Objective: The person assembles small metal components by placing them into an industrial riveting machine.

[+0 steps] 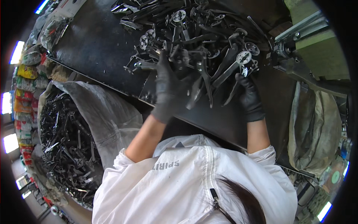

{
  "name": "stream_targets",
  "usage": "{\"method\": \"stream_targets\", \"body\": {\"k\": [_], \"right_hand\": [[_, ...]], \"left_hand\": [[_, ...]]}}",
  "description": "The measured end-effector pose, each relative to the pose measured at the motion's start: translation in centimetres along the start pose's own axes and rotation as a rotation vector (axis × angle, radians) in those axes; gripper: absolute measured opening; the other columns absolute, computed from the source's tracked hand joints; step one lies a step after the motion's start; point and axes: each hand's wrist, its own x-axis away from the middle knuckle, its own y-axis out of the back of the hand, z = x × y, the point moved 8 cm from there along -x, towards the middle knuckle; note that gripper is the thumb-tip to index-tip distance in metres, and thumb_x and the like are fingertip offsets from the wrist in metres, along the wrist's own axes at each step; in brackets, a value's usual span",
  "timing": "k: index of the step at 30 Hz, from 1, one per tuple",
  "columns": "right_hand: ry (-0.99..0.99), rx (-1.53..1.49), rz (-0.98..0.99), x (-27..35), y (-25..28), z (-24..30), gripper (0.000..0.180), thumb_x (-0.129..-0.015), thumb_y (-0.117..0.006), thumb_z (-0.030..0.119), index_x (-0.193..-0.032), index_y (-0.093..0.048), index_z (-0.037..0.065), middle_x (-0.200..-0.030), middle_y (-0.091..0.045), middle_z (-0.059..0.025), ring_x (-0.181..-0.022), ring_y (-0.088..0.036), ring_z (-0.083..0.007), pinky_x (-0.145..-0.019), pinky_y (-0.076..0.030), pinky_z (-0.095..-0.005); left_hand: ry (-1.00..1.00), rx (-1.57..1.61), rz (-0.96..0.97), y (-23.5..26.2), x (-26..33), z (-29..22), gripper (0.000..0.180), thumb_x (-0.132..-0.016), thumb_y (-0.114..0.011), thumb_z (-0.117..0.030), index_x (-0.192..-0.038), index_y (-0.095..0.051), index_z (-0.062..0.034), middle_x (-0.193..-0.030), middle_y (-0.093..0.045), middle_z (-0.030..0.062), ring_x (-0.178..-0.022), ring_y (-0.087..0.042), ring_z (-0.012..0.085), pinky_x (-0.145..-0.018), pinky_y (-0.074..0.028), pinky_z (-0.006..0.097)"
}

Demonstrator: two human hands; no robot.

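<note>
Presently: sorting step. Left hand (166, 87), gloved, spread flat on the parts pile (194, 41) on the tabletop (93, 44), holding nothing. Right hand (248, 95) closed on a lever (229, 71) at pile's near edge; next likely needs a clean lift-out.

gloves (167, 87) black on both hands. metal parts (201, 41) dark grey-black, with silver-grey round discs (244, 57). bench (93, 41) matt black. jacket (194, 183) white, grey lettering. sack (108, 112) grey. machine (317, 41) olive green. stacked bags (26, 86) yellow, red, green.
</note>
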Motion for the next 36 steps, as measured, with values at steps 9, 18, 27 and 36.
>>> {"method": "stream_targets", "body": {"k": [9, 18, 27, 36], "right_hand": [[0.023, 0.496, 0.211, 2.9, -6.5, -1.0, 0.037, -0.101, -0.065, 0.012, -0.136, -0.063, 0.0, -0.137, -0.065, -0.009, -0.121, -0.063, -0.0181, -0.103, -0.05, -0.0312], [0.19, 0.805, 0.135, 2.1, -7.4, 0.4, 0.049, -0.103, -0.067, 0.02, -0.146, -0.056, 0.0, -0.142, -0.062, -0.0109, -0.128, -0.057, -0.0217, -0.111, -0.044, -0.0389], [0.089, 0.592, 0.226, 7.4, -6.2, 0.0, 0.044, -0.104, -0.062, 0.021, -0.142, -0.058, -0.001, -0.137, -0.064, -0.014, -0.123, -0.06, -0.0223, -0.106, -0.048, -0.0381], [0.221, 0.847, 0.085, 8.3, -2.4, 1.6, 0.043, -0.103, -0.063, 0.019, -0.142, -0.058, -0.001, -0.136, -0.065, -0.0133, -0.125, -0.059, -0.0216, -0.106, -0.048, -0.0379]], "left_hand": [[0.139, 0.51, 0.392, -1.5, -1.6, -0.9, 0.055, -0.091, -0.076, -0.001, -0.141, -0.051, 0.0036, -0.12, -0.07, 0.0148, -0.092, -0.074, 0.0186, -0.075, -0.059, 0.028], [-0.034, -0.084, 0.282, 0.0, -3.1, -0.7, 0.108, -0.066, -0.093, -0.041, -0.151, -0.043, 0.0026, -0.119, -0.07, 0.0258, -0.112, -0.07, 0.0384, -0.098, -0.056, 0.043], [0.137, 0.462, 0.447, -0.6, 2.8, 0.4, 0.105, -0.074, -0.087, -0.012, -0.161, -0.029, -0.0056, -0.132, -0.065, 0.018, -0.119, -0.066, 0.0291, -0.102, -0.056, 0.039], [-0.155, 0.834, 0.544, -3.4, 3.6, -1.2, 0.084, -0.088, -0.081, -0.01, -0.159, -0.036, -0.0038, -0.15, -0.054, 0.0084, -0.135, -0.049, 0.0186, -0.12, -0.037, 0.033]]}}
